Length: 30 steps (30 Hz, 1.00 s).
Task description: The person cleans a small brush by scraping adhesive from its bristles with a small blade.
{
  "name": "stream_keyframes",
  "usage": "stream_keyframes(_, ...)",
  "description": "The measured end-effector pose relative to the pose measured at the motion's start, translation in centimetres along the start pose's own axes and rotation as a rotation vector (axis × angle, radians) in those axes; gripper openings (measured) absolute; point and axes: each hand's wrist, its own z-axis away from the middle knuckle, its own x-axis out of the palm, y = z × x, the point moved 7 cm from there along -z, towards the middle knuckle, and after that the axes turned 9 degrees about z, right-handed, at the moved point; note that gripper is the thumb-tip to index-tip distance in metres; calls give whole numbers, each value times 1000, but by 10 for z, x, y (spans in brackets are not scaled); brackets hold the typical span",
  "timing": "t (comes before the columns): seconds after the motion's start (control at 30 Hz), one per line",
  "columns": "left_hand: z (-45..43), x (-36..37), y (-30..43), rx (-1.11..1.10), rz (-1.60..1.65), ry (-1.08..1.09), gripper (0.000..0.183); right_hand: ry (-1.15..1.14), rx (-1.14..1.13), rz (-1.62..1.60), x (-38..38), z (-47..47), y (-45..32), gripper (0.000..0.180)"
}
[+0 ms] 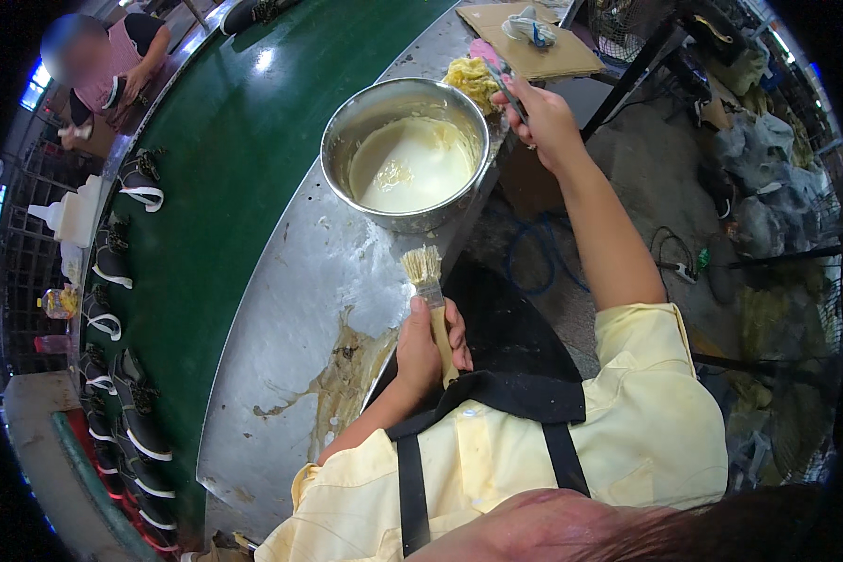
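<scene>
My left hand (pixel 425 344) is closed around the wooden handle of a flat paintbrush (pixel 438 312), held upright at the metal table's edge. Its pale bristles are clumped with a whitish substance. Just beyond the brush stands a stainless steel pot (pixel 421 221), partly filled with a creamy white liquid (pixel 421 168) that also coats its inner wall. My right hand (pixel 544 119) reaches past the pot and grips a slim grey tool (pixel 509 91); its exact kind is unclear. Beside that tool lie a crumpled yellow cloth or sponge (pixel 472 81) and a pink piece (pixel 486 50).
A green conveyor belt (pixel 218 204) curves past the stained metal table (pixel 274 337), carrying several black shoes (pixel 140 414) with white soles. Across it sits another person (pixel 123 56) holding a shoe. Cardboard (pixel 555 60) bears a glove (pixel 528 28). Plastic bags (pixel 766 154) and a blue hose (pixel 534 260) are at right.
</scene>
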Motion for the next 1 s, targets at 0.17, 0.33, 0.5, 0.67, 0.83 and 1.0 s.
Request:
stream_keyframes(0.17,-2,-1,4,23,-13,5,52,89,134,117,1,-27,55,41)
stream_keyframes(0.33,-4,-3,2,6,12,17,53,75,201,26,0,11,79,38)
stream_keyframes(0.5,-4,-2,2,13,0,-21,54,7,312,29,-6,48,108,35)
stream_keyframes(0.67,-5,1,4,73,-1,-22,55,39,39,231,-16,108,98,33)
stream_keyframes(0.83,-4,4,4,87,18,-34,52,-205,-353,525,20,170,8,30)
stream_keyframes(1.0,-3,6,5,96,45,-27,50,-191,-458,503,46,192,-12,23)
